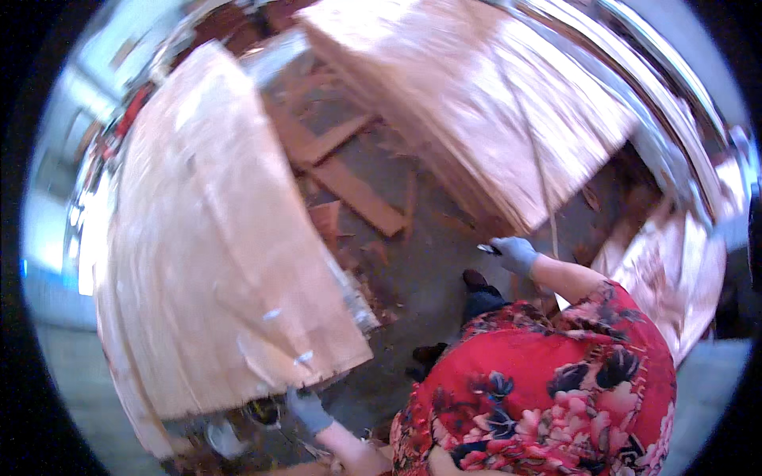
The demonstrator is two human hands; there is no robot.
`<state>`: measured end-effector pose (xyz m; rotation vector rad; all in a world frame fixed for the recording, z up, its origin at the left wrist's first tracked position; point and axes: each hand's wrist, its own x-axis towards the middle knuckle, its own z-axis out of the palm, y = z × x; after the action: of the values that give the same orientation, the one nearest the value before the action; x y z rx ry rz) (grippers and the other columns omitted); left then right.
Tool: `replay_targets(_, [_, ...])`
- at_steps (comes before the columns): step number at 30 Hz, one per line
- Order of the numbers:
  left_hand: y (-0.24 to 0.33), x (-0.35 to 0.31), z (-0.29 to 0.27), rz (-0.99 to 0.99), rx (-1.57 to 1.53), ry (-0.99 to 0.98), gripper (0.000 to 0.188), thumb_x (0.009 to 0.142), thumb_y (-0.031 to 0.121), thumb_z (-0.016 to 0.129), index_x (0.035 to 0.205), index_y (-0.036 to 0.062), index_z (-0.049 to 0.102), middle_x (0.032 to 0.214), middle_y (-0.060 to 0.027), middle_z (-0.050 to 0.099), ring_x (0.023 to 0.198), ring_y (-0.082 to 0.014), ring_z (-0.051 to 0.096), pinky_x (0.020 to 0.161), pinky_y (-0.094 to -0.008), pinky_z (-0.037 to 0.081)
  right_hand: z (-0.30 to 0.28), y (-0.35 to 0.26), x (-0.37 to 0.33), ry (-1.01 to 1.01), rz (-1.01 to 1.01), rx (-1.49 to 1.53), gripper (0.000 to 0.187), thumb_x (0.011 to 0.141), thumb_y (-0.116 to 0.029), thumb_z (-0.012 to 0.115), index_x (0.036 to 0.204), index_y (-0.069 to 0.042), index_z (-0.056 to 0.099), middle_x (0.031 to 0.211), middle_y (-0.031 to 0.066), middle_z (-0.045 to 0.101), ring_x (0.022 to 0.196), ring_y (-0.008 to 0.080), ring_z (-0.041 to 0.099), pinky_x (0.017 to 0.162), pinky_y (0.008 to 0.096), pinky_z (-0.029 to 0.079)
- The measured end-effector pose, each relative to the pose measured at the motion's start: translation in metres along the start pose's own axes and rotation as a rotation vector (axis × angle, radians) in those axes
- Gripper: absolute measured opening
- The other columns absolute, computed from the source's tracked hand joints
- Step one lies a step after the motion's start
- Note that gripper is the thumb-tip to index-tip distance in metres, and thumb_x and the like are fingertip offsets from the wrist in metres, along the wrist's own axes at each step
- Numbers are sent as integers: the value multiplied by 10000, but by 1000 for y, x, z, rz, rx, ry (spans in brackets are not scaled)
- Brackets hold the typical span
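My left hand (pixel 308 409), in a pale grey glove, is at the near edge of a large, thin wood veneer sheet (pixel 214 238) on the left. Its fingertips meet that edge, but blur hides whether they grip it. Out to the right, my gloved right hand (pixel 517 255) is closed around a small knife-like tool (pixel 489 249), dark with a bright tip. This hand is just off the near corner of a thick stack of veneer sheets (pixel 476 103), apart from it.
Reddish-brown wood strips (pixel 357 194) and scraps litter the dark floor (pixel 429 262) between sheet and stack. More crumpled veneer (pixel 667 270) lies at the right. A thin pale strip (pixel 528 119) crosses the stack. Beneath the left sheet's near edge sits a whitish object (pixel 226 439), blurred.
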<state>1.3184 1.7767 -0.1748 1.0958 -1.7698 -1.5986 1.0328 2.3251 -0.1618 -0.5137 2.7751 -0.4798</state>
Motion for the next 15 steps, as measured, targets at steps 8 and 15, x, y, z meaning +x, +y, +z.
replay_targets(8, [31,-40,45,-437,-344,-23,316,878,247,561,1113,36,549,1088,-98,621,988,-223,577,827,-346,498,20,150,-34,265,778,404,291,789,-112,498,1051,-79,620,984,231,628,935,414,589,803,447,472])
replay_targets(15, [72,-119,203,-732,-479,-306,209,921,166,508,1029,6,585,908,-152,641,859,-228,607,824,-385,508,201,347,-74,389,1274,536,412,795,-44,481,1203,-6,520,1068,240,608,955,381,590,836,418,461])
